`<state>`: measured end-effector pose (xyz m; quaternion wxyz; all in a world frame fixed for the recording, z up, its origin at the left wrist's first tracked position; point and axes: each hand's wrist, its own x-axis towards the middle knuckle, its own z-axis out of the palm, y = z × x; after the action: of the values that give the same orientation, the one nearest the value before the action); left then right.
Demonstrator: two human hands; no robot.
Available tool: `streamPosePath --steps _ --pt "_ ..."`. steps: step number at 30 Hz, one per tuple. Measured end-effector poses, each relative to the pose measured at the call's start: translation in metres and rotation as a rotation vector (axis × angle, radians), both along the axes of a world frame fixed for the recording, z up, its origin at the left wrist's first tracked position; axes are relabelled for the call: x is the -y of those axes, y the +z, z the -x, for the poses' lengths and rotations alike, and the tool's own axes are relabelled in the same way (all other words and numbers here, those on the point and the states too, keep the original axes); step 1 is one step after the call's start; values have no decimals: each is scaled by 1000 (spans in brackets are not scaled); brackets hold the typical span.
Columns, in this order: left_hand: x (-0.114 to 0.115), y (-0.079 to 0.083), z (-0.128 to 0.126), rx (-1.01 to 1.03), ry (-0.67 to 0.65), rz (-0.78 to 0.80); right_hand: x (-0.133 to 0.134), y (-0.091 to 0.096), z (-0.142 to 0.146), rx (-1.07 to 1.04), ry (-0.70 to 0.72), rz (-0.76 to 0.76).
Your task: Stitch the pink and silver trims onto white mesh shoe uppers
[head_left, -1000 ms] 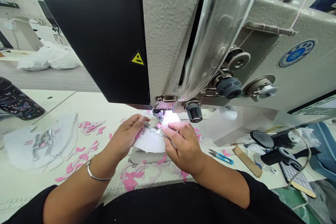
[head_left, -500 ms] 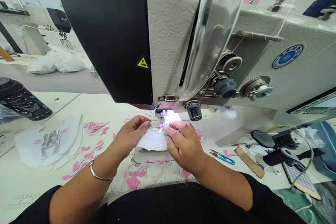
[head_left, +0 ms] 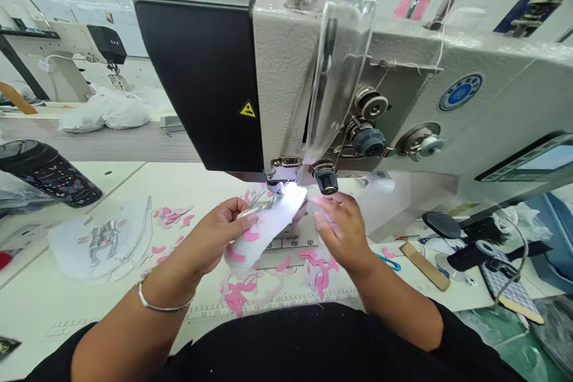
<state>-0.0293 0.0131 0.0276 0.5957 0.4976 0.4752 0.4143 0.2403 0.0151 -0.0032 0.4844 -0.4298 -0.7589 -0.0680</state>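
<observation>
My left hand (head_left: 221, 231) pinches a white mesh fabric piece (head_left: 262, 233) with a silver strip along its upper edge. The fabric slants up toward the presser foot (head_left: 274, 187) of the sewing machine (head_left: 286, 77), its end lit by the machine's lamp. My right hand (head_left: 341, 230) is blurred, with fingers apart, and hovers to the right of the fabric, holding nothing. Below the fabric lies the metal needle plate (head_left: 298, 236). Pink cut pieces (head_left: 235, 301) are scattered under both hands.
A stack of white mesh with silver shapes (head_left: 101, 240) lies at the left, beside a dark patterned bottle (head_left: 47, 182). Blue-handled thread snips (head_left: 389, 262) sit partly behind my right forearm. A cardboard strip (head_left: 424, 265) and black parts lie further right.
My right hand has let go of the fabric and moved right. The fabric now tilts up from my left hand, uncovering the needle plate. The view has shifted, showing more of the wall posters.
</observation>
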Motion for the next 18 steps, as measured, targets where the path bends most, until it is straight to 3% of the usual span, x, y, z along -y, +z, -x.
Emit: streamPosePath --steps 2,4,8,12,18 --pt "8 -1 -11 7 42 33 -10 -11 -20 -40 -93 148" --pt "14 -2 -21 -10 48 45 -23 -25 -39 -21 -232 449" --pt "17 -5 -32 -68 31 16 -43 -54 -61 38 -304 702" --pt "15 -7 -37 -92 49 -14 -57 -71 -58 129 -324 806" --pt "19 -4 -42 -73 31 -2 -71 -78 -51 204 -367 847"
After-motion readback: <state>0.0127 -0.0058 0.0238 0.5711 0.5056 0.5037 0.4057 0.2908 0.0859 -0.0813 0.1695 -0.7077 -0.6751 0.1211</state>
